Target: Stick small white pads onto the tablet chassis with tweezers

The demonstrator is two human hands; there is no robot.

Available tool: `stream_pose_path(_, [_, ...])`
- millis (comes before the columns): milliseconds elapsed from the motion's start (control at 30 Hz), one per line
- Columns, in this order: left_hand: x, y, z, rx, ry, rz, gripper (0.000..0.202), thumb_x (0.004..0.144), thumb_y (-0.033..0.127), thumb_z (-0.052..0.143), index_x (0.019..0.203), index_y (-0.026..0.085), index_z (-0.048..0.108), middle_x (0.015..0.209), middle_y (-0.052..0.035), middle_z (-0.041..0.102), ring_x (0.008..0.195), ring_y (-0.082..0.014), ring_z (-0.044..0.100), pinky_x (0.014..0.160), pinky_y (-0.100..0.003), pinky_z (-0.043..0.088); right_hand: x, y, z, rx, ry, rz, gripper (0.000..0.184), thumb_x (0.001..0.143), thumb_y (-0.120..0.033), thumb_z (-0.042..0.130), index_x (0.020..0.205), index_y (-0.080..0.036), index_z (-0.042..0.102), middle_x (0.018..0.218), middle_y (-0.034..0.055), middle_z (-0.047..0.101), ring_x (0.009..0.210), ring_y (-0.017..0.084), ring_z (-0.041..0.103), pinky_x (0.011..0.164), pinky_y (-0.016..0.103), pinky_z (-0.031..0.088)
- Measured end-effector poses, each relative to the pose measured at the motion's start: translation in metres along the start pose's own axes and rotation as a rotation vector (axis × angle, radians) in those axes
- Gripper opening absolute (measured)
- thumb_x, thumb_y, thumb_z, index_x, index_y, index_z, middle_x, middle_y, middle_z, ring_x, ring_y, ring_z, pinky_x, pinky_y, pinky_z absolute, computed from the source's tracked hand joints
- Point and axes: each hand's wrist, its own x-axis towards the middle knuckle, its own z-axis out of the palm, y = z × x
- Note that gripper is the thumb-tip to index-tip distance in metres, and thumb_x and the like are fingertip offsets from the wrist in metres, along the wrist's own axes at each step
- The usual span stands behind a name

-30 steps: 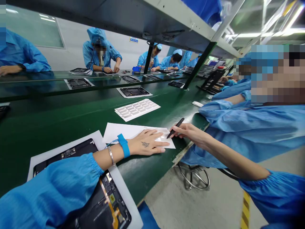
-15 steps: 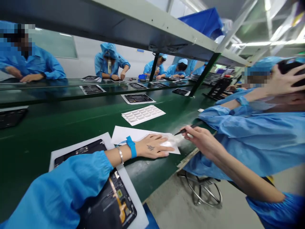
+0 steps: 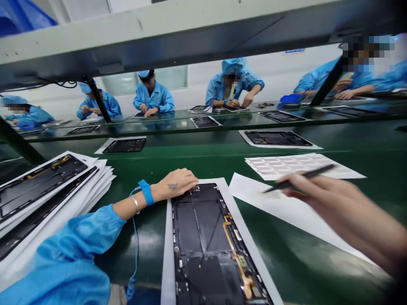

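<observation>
An open tablet (image 3: 206, 237), with black innards and an orange ribbon cable, lies on a white sheet (image 3: 167, 271) in front of me. My left hand (image 3: 179, 184) is at its far left corner, with bent fingers close together gripping the edge; the fingertips are partly hidden. A blue wrist strap (image 3: 146, 192) with a cord circles that wrist. My right hand (image 3: 330, 203), smeared by motion, pinches slim black tweezers (image 3: 311, 173). Their tip is above a white paper (image 3: 248, 188), near a small pale piece too blurred to name.
Beyond the paper lies a label sheet (image 3: 295, 166). At left is a stack of sheets and open tablets (image 3: 44, 182). More tablets (image 3: 124, 145) lie along the green bench (image 3: 152, 165). A shelf (image 3: 190, 29) crosses overhead. Several co-workers (image 3: 154, 95) in blue sit opposite.
The view has swung left. My left hand has left the white paper and come to the tablet's far corner. My right hand, with the tweezers, has lifted from beside the paper's end.
</observation>
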Motion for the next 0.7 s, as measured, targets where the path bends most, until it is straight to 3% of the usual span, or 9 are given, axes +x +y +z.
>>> stream_pose_path(133, [-0.01,-0.006,0.018,-0.132,0.049,0.024,0.023,0.101,0.02,0.042,0.105,0.016,0.064,0.098,-0.0065,0.065,0.092,-0.0159,0.059,0.083,-0.027,0.047,0.041,-0.019,0.083,0.118,-0.201,0.115,0.062,0.049,-0.077,0.078,0.068,-0.019,0.071,0.072,0.0077,0.067,0.076,0.024,0.061,0.079,0.04,0.052])
stream_pose_path(233, [-0.009,-0.008,0.023,-0.19,0.07,0.056,0.025,0.098,0.011,0.04,0.104,0.017,0.064,0.099,-0.0058,0.066,0.092,-0.0151,0.059,0.084,-0.026,0.047,0.058,-0.013,0.117,0.138,-0.249,0.165,0.063,0.045,-0.078,0.078,0.064,-0.019,0.068,0.059,0.0025,0.059,0.069,0.019,0.056,0.072,0.035,0.051])
stream_pose_path(433, [-0.011,-0.009,0.025,-0.147,0.042,0.095,0.025,0.096,0.009,0.043,0.105,0.017,0.065,0.1,-0.0054,0.066,0.09,-0.0164,0.057,0.079,-0.027,0.047,0.06,0.006,0.119,0.19,-0.239,0.261,0.055,0.052,-0.069,0.082,0.065,-0.018,0.067,0.058,0.0009,0.056,0.072,0.019,0.057,0.073,0.032,0.052])
stream_pose_path(700, [-0.009,-0.004,0.021,-0.127,0.025,0.085,0.024,0.095,0.008,0.044,0.103,0.016,0.065,0.099,-0.0057,0.065,0.088,-0.0164,0.055,0.073,-0.026,0.046,0.056,0.005,0.117,0.191,-0.211,0.301,0.051,0.052,-0.067,0.084,0.058,-0.019,0.065,0.065,0.0029,0.058,0.074,0.019,0.057,0.074,0.032,0.052])
